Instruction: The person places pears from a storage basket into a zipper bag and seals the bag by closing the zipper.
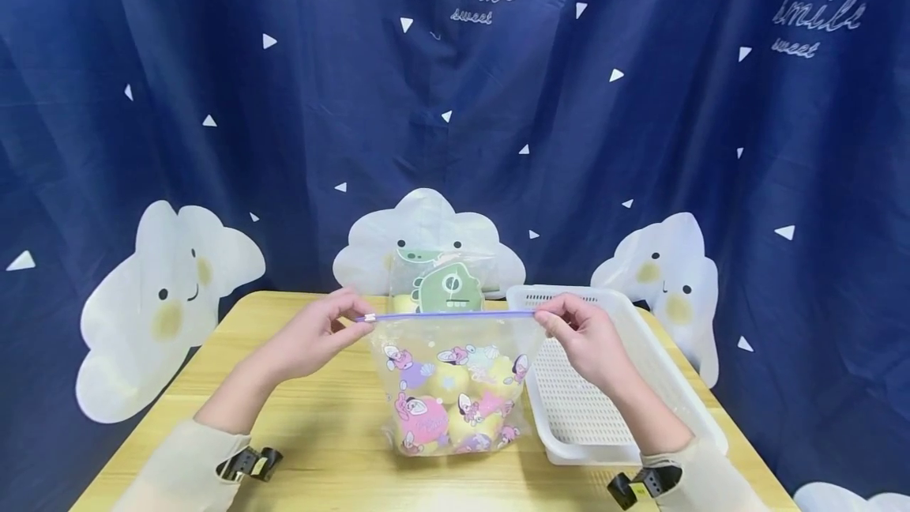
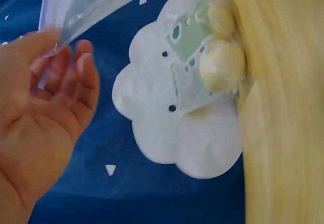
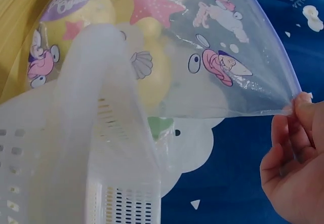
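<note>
A clear zip bag (image 1: 455, 385) printed with pink and purple cartoon figures is held upright by its top corners, with round yellow things inside. My left hand (image 1: 323, 332) pinches the corner beside the white slider (image 1: 370, 317) on the purple zip strip (image 1: 455, 314). At the opposite corner, my right hand (image 1: 583, 334) pinches the strip's other end between thumb and fingers. The right wrist view shows that grip at the corner of the bag (image 3: 217, 57), with the right hand (image 3: 296, 158) at the edge. In the left wrist view the left hand (image 2: 48, 107) is seen from the palm side.
Behind the held bag stands a second clear bag with a green dinosaur print (image 1: 451, 287) and yellow round things (image 2: 223, 67) inside. A white perforated basket (image 1: 711, 425) sits on the wooden table (image 1: 313, 449) at the right. A dark blue curtain (image 1: 298, 141) hangs behind.
</note>
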Available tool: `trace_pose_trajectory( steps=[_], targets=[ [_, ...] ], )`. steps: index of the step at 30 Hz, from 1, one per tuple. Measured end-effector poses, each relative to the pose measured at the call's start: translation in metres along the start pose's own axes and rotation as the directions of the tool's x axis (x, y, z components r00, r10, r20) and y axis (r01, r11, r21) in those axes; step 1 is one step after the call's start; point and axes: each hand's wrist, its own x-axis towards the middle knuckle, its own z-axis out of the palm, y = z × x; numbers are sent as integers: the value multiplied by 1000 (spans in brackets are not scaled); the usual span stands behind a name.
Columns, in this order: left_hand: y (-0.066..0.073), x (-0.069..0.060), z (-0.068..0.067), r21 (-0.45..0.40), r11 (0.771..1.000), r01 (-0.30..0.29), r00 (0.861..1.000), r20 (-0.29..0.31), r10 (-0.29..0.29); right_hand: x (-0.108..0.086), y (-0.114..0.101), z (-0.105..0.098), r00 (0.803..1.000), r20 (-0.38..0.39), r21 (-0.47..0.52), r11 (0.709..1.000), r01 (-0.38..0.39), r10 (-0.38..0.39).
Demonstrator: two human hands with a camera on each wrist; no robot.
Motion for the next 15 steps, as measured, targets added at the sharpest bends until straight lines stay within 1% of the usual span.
trace_pose_trajectory(
  steps=[2,5,7,9,11,12,13,15],
  targets=[
    [0,-1,2,-28,998,64,998,-7,-65,-1,0,-1,999,31,7,1000,-26,26],
    [2,0,6,-59,989,138,988,-65,-142,-1,-1,-4,997,37,21,997,-69,68],
    [5,1,8,-99,981,164,977,-119,-176,-1,-3,-6,996,17,61,994,-91,90],
    [9,0,9,-162,971,174,968,-154,-199,-1,-5,-8,994,0,107,988,-108,109],
    [11,-4,10,-240,952,192,960,-154,-233,-1,-6,-10,991,29,135,981,-136,133],
    [10,-7,12,-291,938,189,959,-150,-240,-1,-5,-9,989,56,147,978,-145,138],
    [7,-10,14,-348,919,184,959,-141,-246,-1,-4,-8,985,89,149,976,-158,145],
    [-1,-17,20,-468,867,172,960,-118,-254,-2,-2,-6,975,150,146,972,-184,162]
  ],
)
